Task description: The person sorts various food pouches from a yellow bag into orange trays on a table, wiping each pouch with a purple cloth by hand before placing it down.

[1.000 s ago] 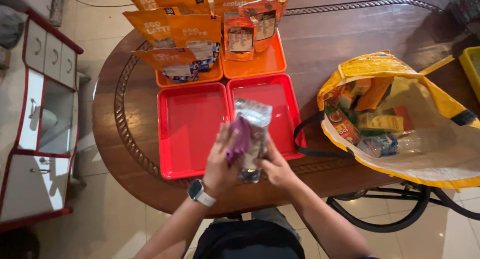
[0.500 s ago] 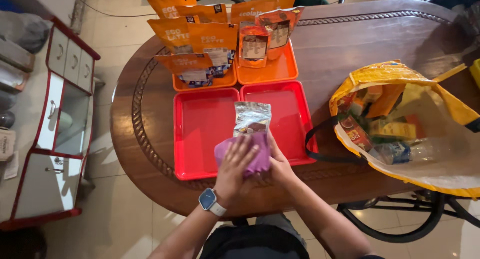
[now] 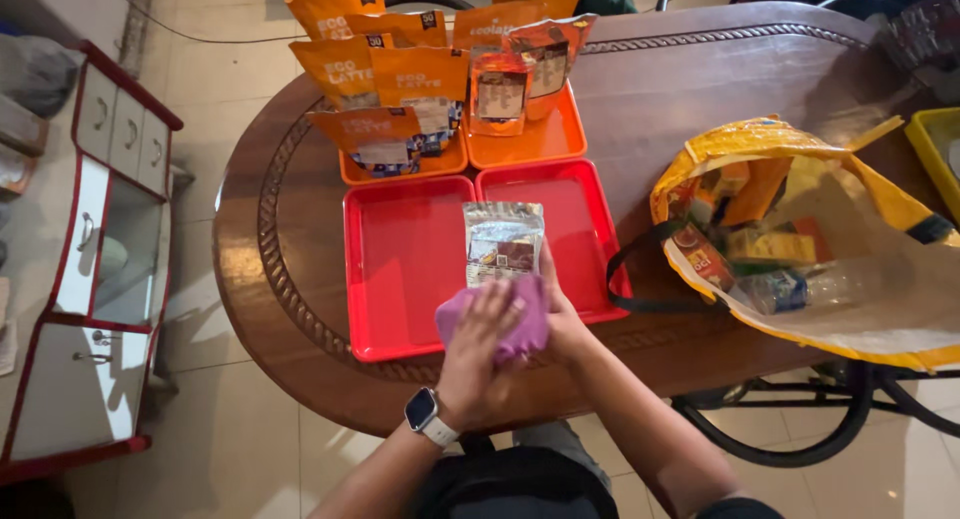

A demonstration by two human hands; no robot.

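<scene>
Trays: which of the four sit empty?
The two red trays, nearest the person; the two orange trays behind them hold orange pouches.
</scene>
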